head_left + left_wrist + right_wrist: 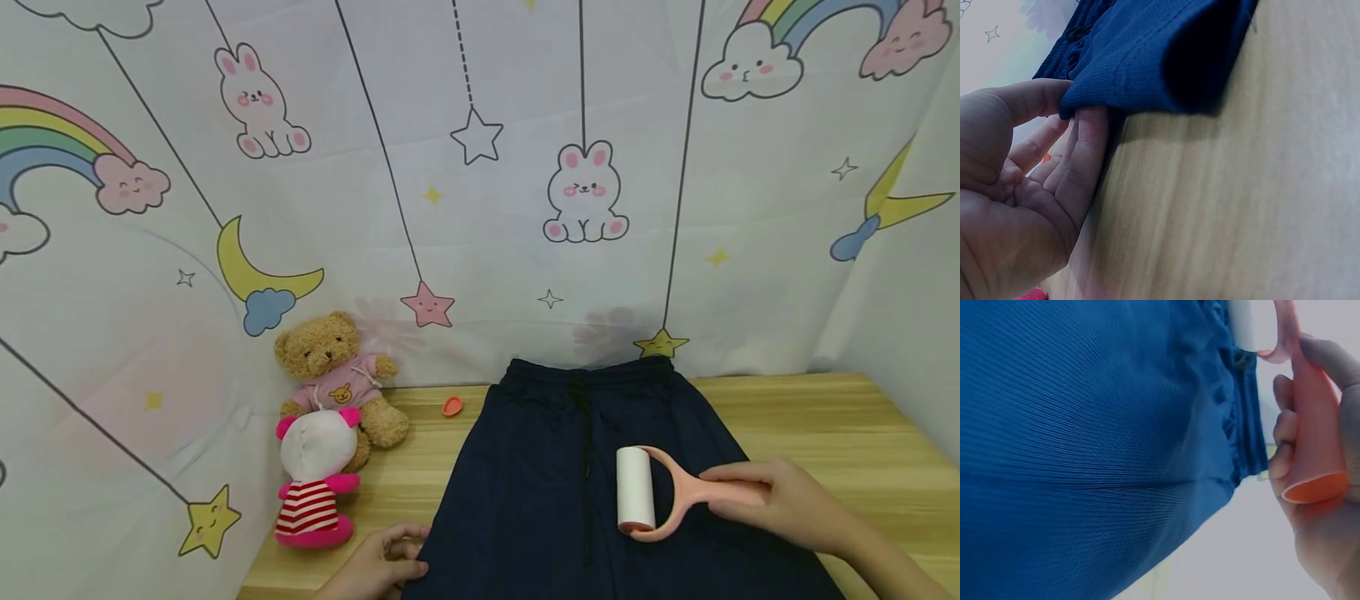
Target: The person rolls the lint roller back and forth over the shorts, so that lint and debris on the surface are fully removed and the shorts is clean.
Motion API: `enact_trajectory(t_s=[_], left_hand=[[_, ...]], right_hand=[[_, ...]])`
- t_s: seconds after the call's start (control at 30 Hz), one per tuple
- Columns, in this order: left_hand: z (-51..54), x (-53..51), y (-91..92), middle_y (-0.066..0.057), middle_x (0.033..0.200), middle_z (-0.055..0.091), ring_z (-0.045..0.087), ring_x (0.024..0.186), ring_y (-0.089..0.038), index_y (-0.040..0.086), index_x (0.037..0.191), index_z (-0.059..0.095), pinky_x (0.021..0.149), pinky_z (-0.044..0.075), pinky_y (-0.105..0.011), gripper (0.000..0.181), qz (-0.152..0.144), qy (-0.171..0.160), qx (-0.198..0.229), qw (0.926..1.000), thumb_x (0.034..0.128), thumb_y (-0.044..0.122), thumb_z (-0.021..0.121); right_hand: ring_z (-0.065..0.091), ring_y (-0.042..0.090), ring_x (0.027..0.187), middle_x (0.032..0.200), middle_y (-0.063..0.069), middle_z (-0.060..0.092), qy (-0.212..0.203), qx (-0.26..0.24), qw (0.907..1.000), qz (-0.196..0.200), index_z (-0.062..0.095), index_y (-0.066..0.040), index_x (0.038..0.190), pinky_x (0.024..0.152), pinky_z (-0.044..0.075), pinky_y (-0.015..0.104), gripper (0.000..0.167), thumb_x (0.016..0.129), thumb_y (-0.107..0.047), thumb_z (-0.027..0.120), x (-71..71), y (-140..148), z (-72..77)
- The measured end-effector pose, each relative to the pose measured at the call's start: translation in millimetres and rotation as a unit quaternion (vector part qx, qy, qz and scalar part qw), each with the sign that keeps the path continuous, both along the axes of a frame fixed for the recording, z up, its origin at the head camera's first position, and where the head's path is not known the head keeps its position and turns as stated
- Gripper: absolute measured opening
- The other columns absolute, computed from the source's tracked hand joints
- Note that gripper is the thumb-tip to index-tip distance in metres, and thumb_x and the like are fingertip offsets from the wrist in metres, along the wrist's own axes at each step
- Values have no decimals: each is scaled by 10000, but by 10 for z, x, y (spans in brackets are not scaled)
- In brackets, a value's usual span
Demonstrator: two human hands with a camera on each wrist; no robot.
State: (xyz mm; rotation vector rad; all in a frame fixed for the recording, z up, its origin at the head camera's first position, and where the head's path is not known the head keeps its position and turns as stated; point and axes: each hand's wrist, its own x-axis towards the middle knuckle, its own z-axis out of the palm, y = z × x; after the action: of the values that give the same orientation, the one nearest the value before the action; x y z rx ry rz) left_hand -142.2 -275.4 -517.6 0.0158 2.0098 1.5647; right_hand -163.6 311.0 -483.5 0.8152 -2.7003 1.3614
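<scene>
Navy shorts (525,467) with a drawstring lie spread on the wooden table, waistband toward the back wall. My right hand (798,504) grips the pink handle of a lint roller (636,490); its white roll is over the front of the shorts. Whether the roll touches the cloth I cannot tell. In the right wrist view my fingers wrap the handle (1316,425), whose hollow end faces the camera. At the lower left edge of the shorts is my left hand (386,562). The left wrist view shows its thumb and fingers pinching the cloth by a leg opening (1194,62).
A brown teddy bear (341,383) and a white-and-pink plush toy (311,479) in a striped top sit at the table's left. A small orange oval piece (452,407) lies behind the shorts. A printed cloth (480,225) hangs along the back of the table (825,425).
</scene>
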Motion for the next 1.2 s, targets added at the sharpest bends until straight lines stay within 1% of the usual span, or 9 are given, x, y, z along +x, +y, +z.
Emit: enact_trajectory(t_s=[0.13, 0.27, 0.4, 0.53, 0.63, 0.83, 0.97, 1.07, 1.2], left_hand=[[21, 13, 14, -65, 960, 696, 690, 778, -171, -21, 1366, 588, 655, 577, -311, 480, 92, -9, -29, 10000, 929, 101, 743], [58, 33, 43, -51, 948, 690, 682, 756, -165, -27, 1373, 582, 641, 573, -307, 466, 189, 18, -90, 9998, 941, 75, 723], [58, 21, 45, -53, 953, 693, 686, 754, -167, -21, 1376, 584, 637, 574, -309, 465, 182, 25, -87, 9998, 942, 73, 724], [54, -3, 35, -56, 968, 702, 692, 761, -164, -8, 1372, 592, 634, 570, -298, 479, 58, 12, -81, 9999, 932, 106, 746], [50, -16, 36, -58, 969, 706, 693, 757, -165, -6, 1368, 596, 632, 567, -291, 487, 20, 16, -80, 10000, 927, 121, 758], [51, -2, 43, -56, 947, 702, 679, 732, -162, -14, 1366, 595, 613, 559, -293, 470, 118, 108, -134, 9998, 932, 89, 740], [48, 0, 50, -53, 945, 701, 683, 733, -169, -17, 1368, 591, 622, 568, -303, 457, 128, 113, -135, 9998, 941, 74, 726], [44, -1, 52, -56, 945, 700, 687, 739, -172, -17, 1368, 591, 631, 573, -307, 458, 132, 74, -112, 9998, 939, 73, 727], [49, 1, 56, -59, 943, 697, 688, 748, -171, -18, 1367, 589, 639, 574, -309, 461, 139, 54, -94, 9998, 937, 71, 727]], right_hand=[[658, 69, 765, 1052, -92, 755, -130, 139, 9998, 109, 764, -114, 1221, 618, 536, 280, 263, 959, -141, 761, 156, 8, 14], [643, 39, 768, 1054, -111, 755, 110, 190, 9997, 127, 778, -152, 1196, 613, 520, 264, 271, 926, -136, 795, 283, -25, -35], [634, 23, 748, 1057, -113, 758, 432, -13, 9986, 289, 783, -200, 1179, 603, 508, 240, 308, 895, -85, 811, 354, -78, -127], [640, 20, 729, 1061, -101, 762, 727, -269, 9953, 573, 779, -200, 1176, 611, 506, 199, 364, 863, -17, 814, 371, -104, -221], [665, 32, 769, 1081, -83, 763, 868, -359, 9928, 744, 774, -184, 1187, 649, 516, 178, 398, 845, 16, 815, 369, -104, -266], [695, 58, 891, 1113, -74, 754, 1037, -150, 9898, 963, 769, -174, 1208, 712, 531, 163, 405, 849, 5, 818, 346, -77, -299], [700, 64, 900, 1105, -72, 754, 1130, -130, 9877, 1068, 764, -164, 1217, 731, 529, 153, 412, 851, 19, 811, 341, -36, -320], [695, 66, 907, 1118, -72, 748, 1024, -184, 9884, 1105, 754, -156, 1238, 724, 531, 166, 427, 862, 43, 790, 356, 39, -329], [685, 60, 922, 1143, -83, 740, 722, -190, 9927, 952, 751, -151, 1252, 701, 542, 199, 427, 879, 56, 767, 396, 193, -339]])
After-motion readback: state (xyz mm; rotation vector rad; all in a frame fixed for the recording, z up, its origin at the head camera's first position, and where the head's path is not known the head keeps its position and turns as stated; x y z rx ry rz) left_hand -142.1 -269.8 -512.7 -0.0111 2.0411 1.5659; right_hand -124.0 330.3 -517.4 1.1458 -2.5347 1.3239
